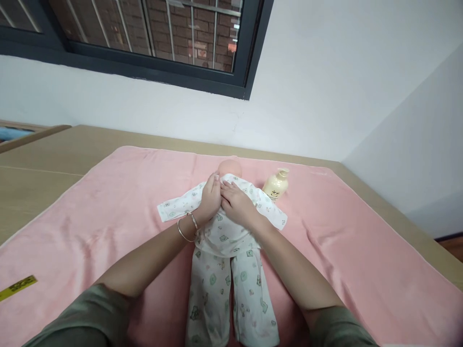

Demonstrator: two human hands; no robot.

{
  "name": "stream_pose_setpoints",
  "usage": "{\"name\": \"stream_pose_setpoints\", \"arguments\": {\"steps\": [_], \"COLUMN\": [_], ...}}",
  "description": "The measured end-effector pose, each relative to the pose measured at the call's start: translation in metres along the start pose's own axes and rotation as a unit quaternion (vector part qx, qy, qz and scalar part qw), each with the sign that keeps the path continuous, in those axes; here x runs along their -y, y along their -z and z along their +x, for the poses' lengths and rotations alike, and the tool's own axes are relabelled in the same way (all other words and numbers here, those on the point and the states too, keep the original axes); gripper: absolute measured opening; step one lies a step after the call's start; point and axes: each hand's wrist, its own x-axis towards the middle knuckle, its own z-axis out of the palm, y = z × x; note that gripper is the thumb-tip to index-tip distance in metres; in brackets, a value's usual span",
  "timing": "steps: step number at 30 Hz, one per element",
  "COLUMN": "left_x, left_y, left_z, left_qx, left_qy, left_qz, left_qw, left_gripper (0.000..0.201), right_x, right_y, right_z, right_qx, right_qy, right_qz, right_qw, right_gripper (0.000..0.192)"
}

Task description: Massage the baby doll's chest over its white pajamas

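- Doll (226,226) is laid flat on its back at the centre of the pink towel (108,207); its long axis runs from the near edge of the view towards the far wall, head (230,168) at the far end, trouser legs pointing back at the person.
- Sleeves of the doll's printed white suit are spread out to left and right, crosswise to the body.
- Left hand (210,197) is pressed flat on the doll's upper chest, fingers reaching the collar; it is not closed round anything. Two bangles (188,226) are worn on that wrist.
- Right hand (237,202) is laid just beside the left, touching it, palm down on the chest cloth, fingers loosely bent; whether cloth is pinched beneath cannot be told.
- Count: one doll, one cream pump bottle (277,184), one towel, one yellow strip (17,287).
- Bottle is stood upright just beyond the doll's sleeve on the right side, near the towel's far edge.
- Yellow strip is seen at the towel's near left edge, well apart from the hands.
- Open towel is seen on both sides of the doll; wooden table (39,173) borders it on the left and far sides.
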Motion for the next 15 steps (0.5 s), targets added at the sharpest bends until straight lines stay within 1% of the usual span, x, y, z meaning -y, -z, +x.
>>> {"name": "stream_pose_setpoints", "arguments": {"steps": [2,5,7,9,10,12,14,15], "left_x": [0.008,0.014,0.014,0.014,0.014,0.015,0.016,0.016], "left_y": [-0.001,-0.001,-0.001,-0.001,-0.001,-0.001,-0.001,0.0], "left_z": [-0.002,-0.006,-0.007,-0.007,-0.007,-0.007,-0.007,-0.007], "left_qx": [0.006,0.001,-0.006,-0.012,-0.015,-0.02,-0.021,-0.022], "left_qy": [-0.016,-0.021,-0.014,-0.011,-0.011,-0.015,-0.019,-0.021], "left_qz": [0.019,0.036,0.042,0.039,0.036,0.031,0.031,0.032], "left_qw": [1.0,0.999,0.999,0.999,0.999,0.999,0.999,0.999], "left_gripper": [0.046,0.045,0.044,0.044,0.043,0.043,0.043,0.043], "right_x": [-0.008,-0.013,-0.005,0.008,0.014,0.021,0.016,0.01], "right_y": [0.0,0.001,-0.001,-0.004,-0.006,-0.006,-0.002,0.001], "right_z": [0.004,0.006,0.003,-0.003,-0.006,-0.01,-0.008,-0.005], "right_qx": [0.024,0.029,0.03,0.021,0.019,0.031,0.06,0.072], "right_qy": [-0.007,-0.086,-0.148,-0.18,-0.173,-0.113,-0.043,-0.026], "right_qz": [-0.004,-0.031,-0.068,-0.111,-0.127,-0.132,-0.104,-0.085], "right_qw": [1.0,0.995,0.986,0.977,0.977,0.984,0.992,0.993], "right_gripper": [0.048,0.055,0.062,0.065,0.063,0.059,0.055,0.054]}}
